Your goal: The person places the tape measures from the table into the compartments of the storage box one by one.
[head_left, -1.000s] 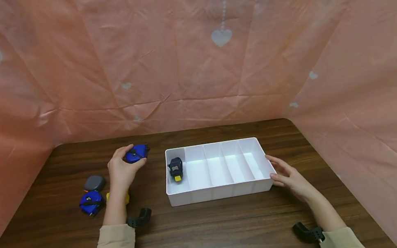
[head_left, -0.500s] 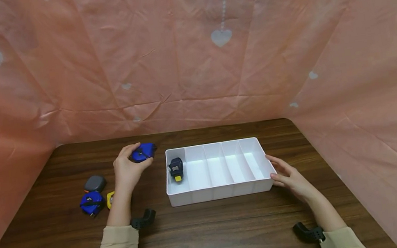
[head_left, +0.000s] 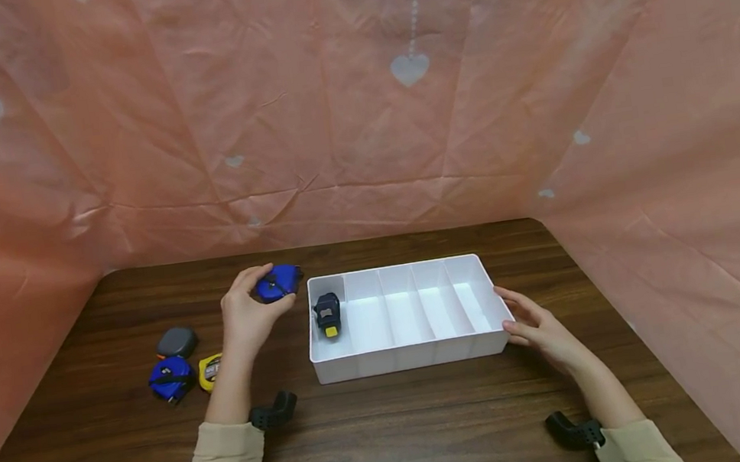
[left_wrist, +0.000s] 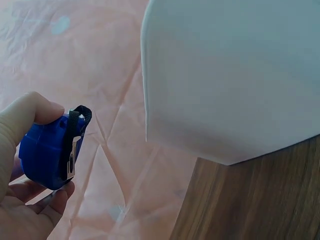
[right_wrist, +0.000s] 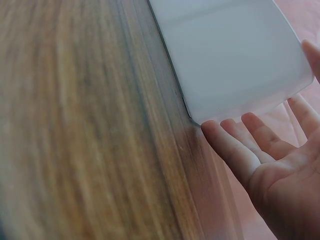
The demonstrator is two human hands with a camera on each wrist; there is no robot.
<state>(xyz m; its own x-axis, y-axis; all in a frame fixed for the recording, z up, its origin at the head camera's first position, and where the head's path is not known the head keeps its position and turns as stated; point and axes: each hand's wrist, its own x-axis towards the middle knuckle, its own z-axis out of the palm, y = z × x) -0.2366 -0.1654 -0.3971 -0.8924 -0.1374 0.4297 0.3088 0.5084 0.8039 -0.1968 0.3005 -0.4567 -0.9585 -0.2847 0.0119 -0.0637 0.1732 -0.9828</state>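
My left hand (head_left: pixel 245 319) pinches a blue tape measure (head_left: pixel 279 284) between thumb and fingers, just left of the white divided box (head_left: pixel 409 358). In the left wrist view the blue case shows its black strap and metal clip, with the thumb (left_wrist: pixel 42 111) on top and fingertips underneath. At the box's right end is my right hand (head_left: pixel 543 331), its extended fingers touching the end wall, as the right wrist view also shows. A black tape measure (head_left: pixel 328 313) with a yellow part lies in the box's leftmost compartment; the other compartments hold nothing.
Left of my left forearm, a grey rounded case (head_left: pixel 176 341), another blue tape measure (head_left: pixel 171 379) and a yellow tape measure (head_left: pixel 210 371) lie close together on the dark wooden table (head_left: pixel 395 436). A pink curtain (head_left: pixel 341 111) with hearts hangs behind the table.
My left hand has moved right with the blue tape measure, closer to the box. More of the yellow tape measure shows beside the forearm. The right hand has stayed in place.
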